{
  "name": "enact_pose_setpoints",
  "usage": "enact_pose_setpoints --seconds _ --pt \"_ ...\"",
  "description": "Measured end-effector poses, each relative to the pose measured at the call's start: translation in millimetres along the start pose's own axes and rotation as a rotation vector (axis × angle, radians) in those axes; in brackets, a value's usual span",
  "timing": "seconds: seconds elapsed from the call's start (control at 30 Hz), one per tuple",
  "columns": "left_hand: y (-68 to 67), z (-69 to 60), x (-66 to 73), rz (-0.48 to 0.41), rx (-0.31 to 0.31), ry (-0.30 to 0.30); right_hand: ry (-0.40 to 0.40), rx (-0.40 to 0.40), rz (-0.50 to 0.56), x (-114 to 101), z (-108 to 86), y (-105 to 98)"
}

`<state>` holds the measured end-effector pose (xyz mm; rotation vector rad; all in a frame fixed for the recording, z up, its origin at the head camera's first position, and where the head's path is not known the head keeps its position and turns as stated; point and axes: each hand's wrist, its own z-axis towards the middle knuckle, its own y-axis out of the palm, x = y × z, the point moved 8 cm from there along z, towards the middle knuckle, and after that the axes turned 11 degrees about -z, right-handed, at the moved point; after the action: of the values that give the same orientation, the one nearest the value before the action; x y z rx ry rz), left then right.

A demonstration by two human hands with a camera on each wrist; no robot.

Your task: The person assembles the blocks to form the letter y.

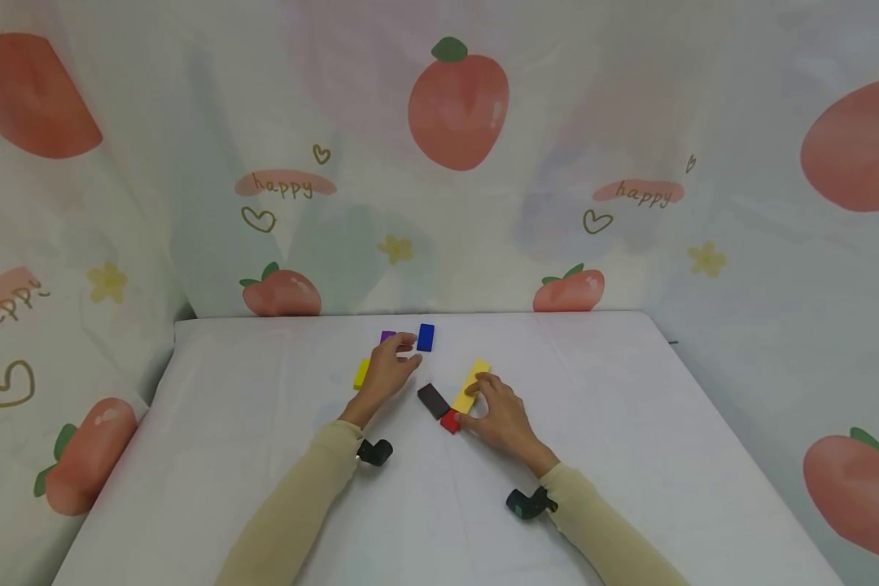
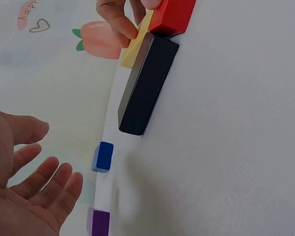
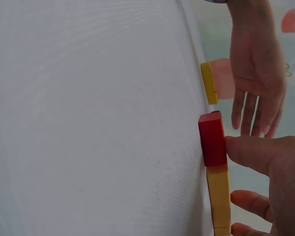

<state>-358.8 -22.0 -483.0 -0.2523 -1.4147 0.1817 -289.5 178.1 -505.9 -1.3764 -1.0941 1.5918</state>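
Observation:
My left hand (image 1: 390, 370) hovers over the table with fingers extended and nothing in its grasp. Near it are a blue block (image 1: 426, 338), a partly hidden purple block (image 1: 387, 335) and a bright yellow block (image 1: 362, 373). The thumb of my right hand (image 1: 504, 419) touches a small red block (image 3: 213, 140), while its bent fingers touch the light yellow blocks (image 3: 219, 196) in line with it. Against the red block's other side leans the end of a black block (image 2: 148, 86), seen dark grey from above.
A white cloth covers the table (image 1: 630, 456). Behind it and along the sides hangs a fruit-printed curtain (image 1: 366, 98). Both sleeves carry a small black wrist camera (image 1: 531, 503).

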Motion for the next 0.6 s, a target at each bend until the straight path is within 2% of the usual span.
enact_pose_setpoints --seconds 0.23,0.47,0.6 --pt "4.9 6.0 -3.7 -0.014 0.02 -0.013 0.001 0.009 -0.002 0 -1.1 0" --pt "10.0 15.1 -6.5 -0.071 0.016 -0.025 0.016 0.001 0.0 0 -1.4 0" --pt "13.4 20.0 -10.1 -0.072 0.012 -0.05 0.015 0.003 -0.002 0 -1.2 1"
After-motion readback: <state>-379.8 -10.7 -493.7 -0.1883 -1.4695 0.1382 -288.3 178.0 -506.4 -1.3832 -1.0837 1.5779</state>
